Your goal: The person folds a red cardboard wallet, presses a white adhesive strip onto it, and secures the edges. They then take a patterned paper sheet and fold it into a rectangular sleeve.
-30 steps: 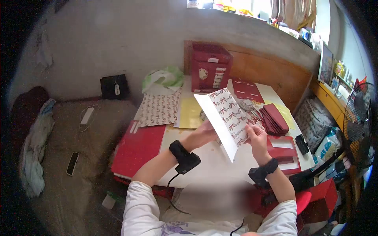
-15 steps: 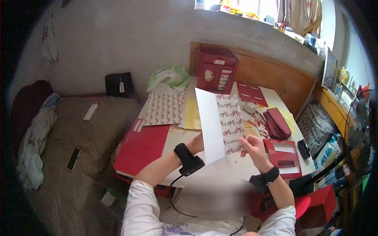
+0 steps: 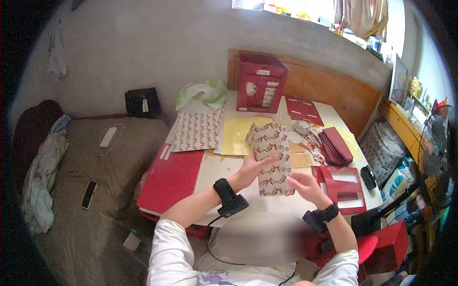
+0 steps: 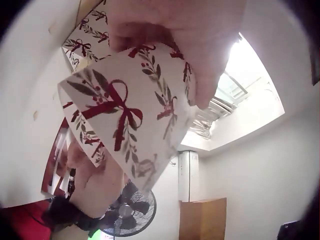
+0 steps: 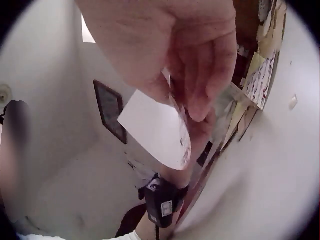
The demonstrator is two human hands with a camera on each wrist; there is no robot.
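Both hands hold a folded white paper sheet [image 3: 274, 178], printed with red bows and leafy sprigs, above the table. My left hand [image 3: 250, 170] grips its left side, the thumb lying across the printed front. At the lower right edge, my right hand [image 3: 307, 188] pinches the paper between thumb and fingers. In the left wrist view, the printed paper [image 4: 130, 110] curves below the left hand [image 4: 185, 30], with the right hand [image 4: 97, 180] at its far side. The right wrist view shows the sheet's plain white inside [image 5: 155, 125] under the right hand's fingers.
On the table, a matching patterned sheet [image 3: 196, 131] and yellow sheets [image 3: 237, 136] lie left of the hands. A dark red box [image 3: 261, 83] stands behind. Dark red folded pieces [image 3: 335, 147] and a red frame with cut-outs [image 3: 339, 189] lie right. A red board [image 3: 174, 178] covers the left front.
The sheet's plain white flap, turned toward the head camera before, has folded out of sight, and the printed side now faces up. My left hand has come from behind the sheet to its front.
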